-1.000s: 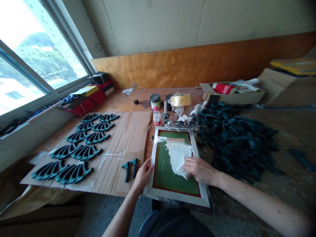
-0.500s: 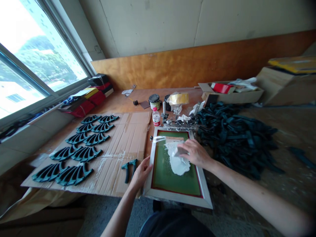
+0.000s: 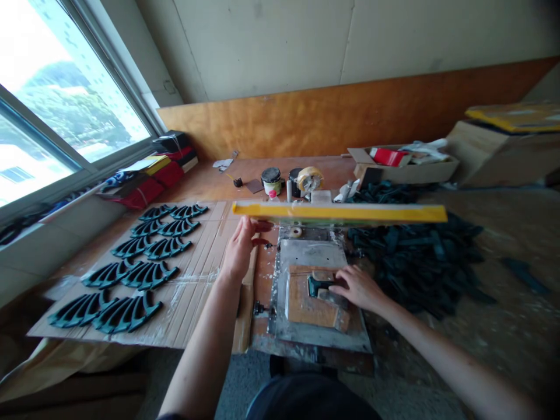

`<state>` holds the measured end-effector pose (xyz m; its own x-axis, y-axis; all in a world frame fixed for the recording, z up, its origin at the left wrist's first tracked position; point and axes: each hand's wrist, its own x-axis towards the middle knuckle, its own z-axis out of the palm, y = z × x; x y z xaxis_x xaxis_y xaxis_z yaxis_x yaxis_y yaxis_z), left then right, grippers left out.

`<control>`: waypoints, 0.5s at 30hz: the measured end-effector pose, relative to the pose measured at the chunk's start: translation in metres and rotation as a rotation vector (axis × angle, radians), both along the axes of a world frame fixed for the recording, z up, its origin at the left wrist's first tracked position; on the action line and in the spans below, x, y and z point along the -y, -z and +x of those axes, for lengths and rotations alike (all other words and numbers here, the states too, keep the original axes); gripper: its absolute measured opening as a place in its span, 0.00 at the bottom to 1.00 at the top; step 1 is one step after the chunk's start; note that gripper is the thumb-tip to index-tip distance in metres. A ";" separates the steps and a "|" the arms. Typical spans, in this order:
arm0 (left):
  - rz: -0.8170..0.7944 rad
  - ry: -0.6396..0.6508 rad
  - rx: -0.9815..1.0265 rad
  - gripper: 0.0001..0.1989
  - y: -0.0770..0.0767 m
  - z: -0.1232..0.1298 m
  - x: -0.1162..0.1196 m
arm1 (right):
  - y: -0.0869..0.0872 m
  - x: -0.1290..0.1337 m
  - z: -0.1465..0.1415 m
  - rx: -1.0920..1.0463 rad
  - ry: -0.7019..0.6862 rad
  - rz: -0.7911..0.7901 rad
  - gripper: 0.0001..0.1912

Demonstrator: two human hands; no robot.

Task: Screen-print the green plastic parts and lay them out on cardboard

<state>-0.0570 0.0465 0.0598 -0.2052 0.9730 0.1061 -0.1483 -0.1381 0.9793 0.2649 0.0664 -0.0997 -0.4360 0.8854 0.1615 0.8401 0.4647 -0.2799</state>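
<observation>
Pinched in my right hand point(image 3: 359, 287), one dark green plastic handle point(image 3: 314, 286) lies toward the wooden jig's point(image 3: 301, 310) far edge; my left hand point(image 3: 240, 248), fingers parted, supports the screen frame point(image 3: 341, 213) near its left corner.

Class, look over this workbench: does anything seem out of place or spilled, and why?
One dark green piece lies alone right of the tangled heap, seemingly strayed from it. White specks left of the metal plate look like spatter.
</observation>
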 end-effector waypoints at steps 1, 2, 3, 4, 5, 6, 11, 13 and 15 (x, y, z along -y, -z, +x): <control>0.020 -0.013 -0.006 0.24 -0.005 0.003 -0.006 | 0.011 0.008 -0.007 0.034 -0.035 -0.019 0.13; 0.036 -0.051 -0.003 0.24 -0.006 0.007 -0.007 | 0.018 0.014 -0.013 0.060 -0.037 -0.041 0.11; 0.040 -0.108 0.003 0.23 -0.003 0.013 -0.005 | 0.022 0.018 -0.020 0.069 -0.001 -0.069 0.10; 0.017 -0.159 0.015 0.24 0.004 0.021 0.002 | 0.023 0.022 -0.026 0.052 0.056 -0.099 0.09; -0.050 -0.167 0.030 0.25 0.015 0.030 0.014 | 0.021 0.027 -0.033 0.009 0.112 -0.126 0.10; -0.162 -0.125 0.045 0.27 0.030 0.042 0.028 | 0.017 0.033 -0.042 -0.053 0.164 -0.134 0.11; -0.730 0.211 0.264 0.31 0.114 0.096 0.105 | -0.013 0.078 -0.088 -0.298 -0.027 -0.012 0.08; -0.764 0.102 0.331 0.30 0.135 0.087 0.116 | -0.017 0.082 -0.083 -0.297 -0.228 -0.033 0.06; -0.748 -0.044 0.192 0.28 0.149 0.052 0.116 | -0.010 0.069 -0.049 -0.239 -0.222 -0.011 0.12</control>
<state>-0.0050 -0.0692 -0.0892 -0.1937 0.7621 -0.6178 -0.3344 0.5407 0.7719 0.2155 -0.0023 -0.0894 -0.5691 0.7753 0.2739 0.6285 0.6249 -0.4630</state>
